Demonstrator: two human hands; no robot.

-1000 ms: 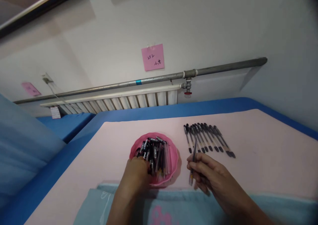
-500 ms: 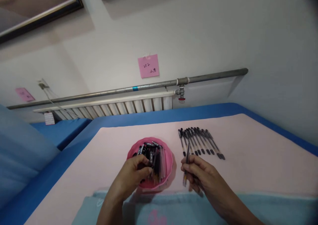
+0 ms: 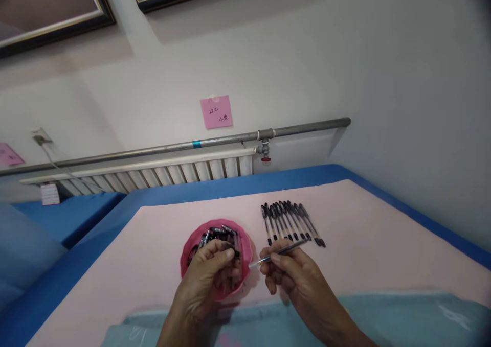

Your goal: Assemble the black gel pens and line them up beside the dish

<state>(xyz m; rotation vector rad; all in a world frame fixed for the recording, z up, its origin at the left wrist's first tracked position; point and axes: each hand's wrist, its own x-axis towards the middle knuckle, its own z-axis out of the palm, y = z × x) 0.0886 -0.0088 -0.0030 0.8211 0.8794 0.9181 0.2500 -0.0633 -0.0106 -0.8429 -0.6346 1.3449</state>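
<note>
My right hand (image 3: pixel 291 273) pinches a slim dark pen (image 3: pixel 282 250) between thumb and fingers, slanted so its clear end points left at my other hand. Over the pink bowl (image 3: pixel 248 250), my left hand (image 3: pixel 209 270) is closed with a small black pen part (image 3: pixel 235 253) at its fingertips, a little apart from the pen. Dark pen parts (image 3: pixel 218 230) fill the bowl, partly hidden behind my left hand. Beyond my right hand, several black-capped pens (image 3: pixel 287 222) lie side by side in a row on the pink cloth.
A pink cloth (image 3: pixel 161 239) covers the blue table (image 3: pixel 230 186). Light blue fabric (image 3: pixel 383 314) lies along the near edge. Behind stand a white radiator (image 3: pixel 187 171) and a metal pipe (image 3: pixel 230 140) with a red-handled valve (image 3: pixel 266 159).
My left hand has risen from the bowl with a small black part. The pen in my right hand has turned from near upright to slanting, its clear end now toward my left hand.
</note>
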